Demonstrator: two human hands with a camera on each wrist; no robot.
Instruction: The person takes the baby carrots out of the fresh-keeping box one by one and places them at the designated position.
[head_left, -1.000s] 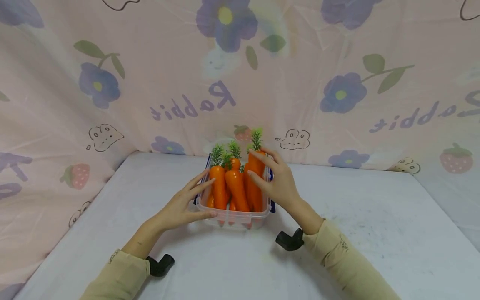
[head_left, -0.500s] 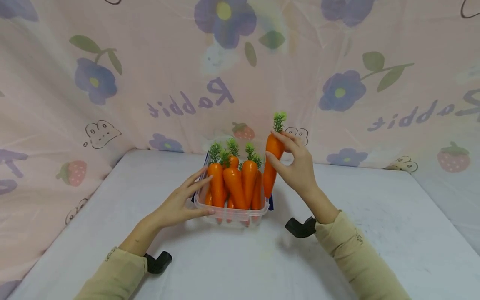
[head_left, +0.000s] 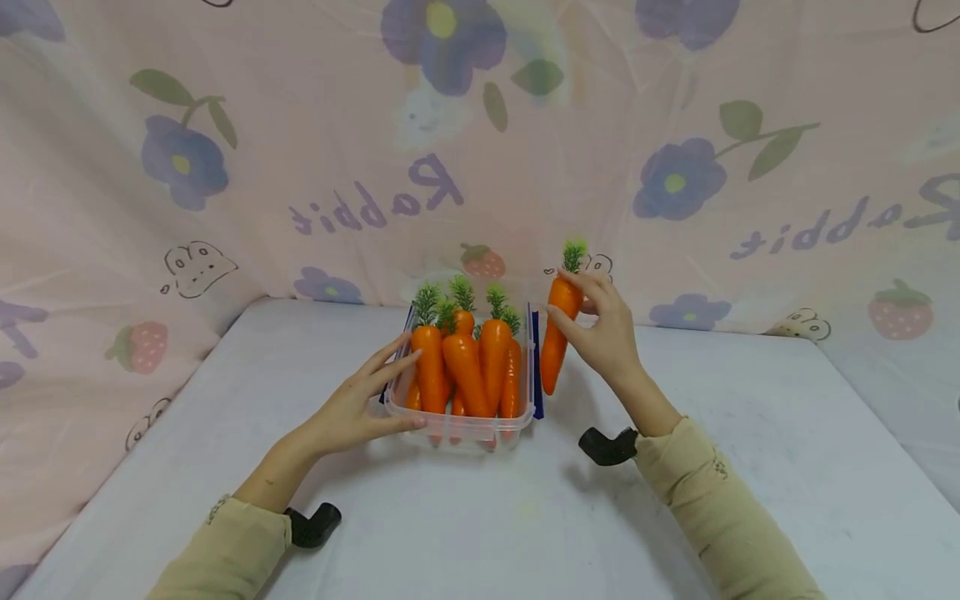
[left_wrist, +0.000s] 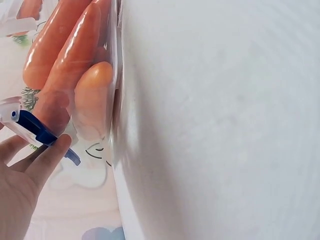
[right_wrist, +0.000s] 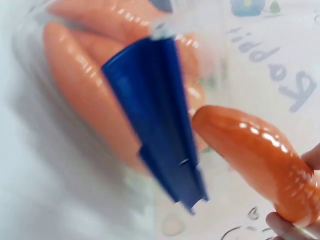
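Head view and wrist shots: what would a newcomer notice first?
The bright orange carrots crowding the clear box on the white table. Next, the single carrot in the right hand, beside the box's right side. In the right wrist view, the blue clip looms in the middle.

Curtained-off tabletop space, floral rabbit-print cloth [head_left: 555, 183], white table [head_left: 465, 525]

A green-topped orange carrot [head_left: 554, 353] is held tilted beside a clear box [head_left: 468, 423] of carrots [head_left: 466, 371].
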